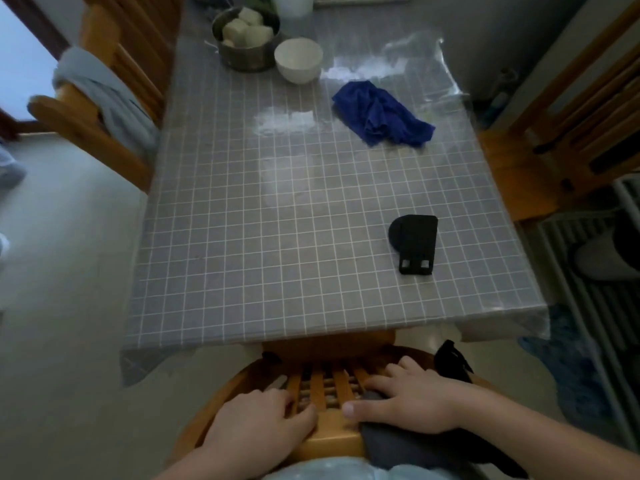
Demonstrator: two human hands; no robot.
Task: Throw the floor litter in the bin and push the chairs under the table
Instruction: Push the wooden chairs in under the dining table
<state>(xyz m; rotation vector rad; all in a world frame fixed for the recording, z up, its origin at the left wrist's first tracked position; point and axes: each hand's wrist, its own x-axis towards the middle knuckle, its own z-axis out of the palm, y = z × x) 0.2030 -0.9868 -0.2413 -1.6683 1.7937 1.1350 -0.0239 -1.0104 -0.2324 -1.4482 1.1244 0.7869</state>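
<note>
A wooden chair (pixel 329 431) stands at the near end of the table (pixel 277 254), its seat partly under the grey checked tablecloth. My left hand (pixel 256 424) grips the top of the chair's slatted backrest. My right hand (pixel 405 400) grips the same rail, resting on a dark cloth (pixel 408 448) draped over it. A second wooden chair (pixel 100 112) with a pale garment hung on it stands at the table's left side. A third chair (pixel 554 140) is at the right side. No litter or bin is in view.
On the table lie a blue cloth (pixel 381 114), a black object (pixel 414 244), a white bowl (pixel 298 60) and a metal pot (pixel 246 38) of pale chunks. Pale floor (pixel 62 289) lies to the left. A striped rack (pixel 595 271) and slippers are on the right.
</note>
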